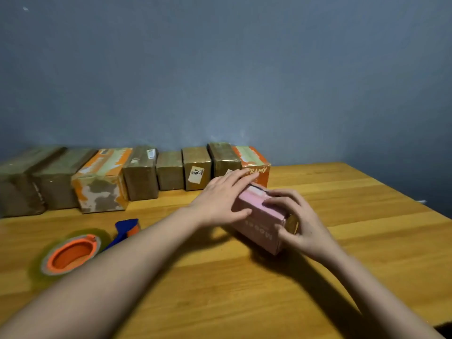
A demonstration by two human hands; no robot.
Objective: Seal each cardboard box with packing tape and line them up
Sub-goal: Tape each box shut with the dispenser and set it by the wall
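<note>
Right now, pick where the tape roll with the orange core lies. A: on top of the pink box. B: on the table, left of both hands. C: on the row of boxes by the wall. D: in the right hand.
B: the tape roll lies flat on the table, left of the left hand and right hand, which both touch the pink box.

Wooden table [342, 241], yellow-brown planks w/ visible grain, far edge against blue-grey wall. Along that far edge, row of eight taped boxes [171, 170] side by side, most touching: brown ones at left, then orange/white box [100, 179], four more brown incl. one w/ white label [196, 173], and orange printed box [254, 162] at right end. Just in front of row's right end, pink box [259, 228] lying on tabletop at an angle. Near left, tape dispenser [80, 250] flat on wood: orange hub, blue handle, well apart from pink box.
</note>
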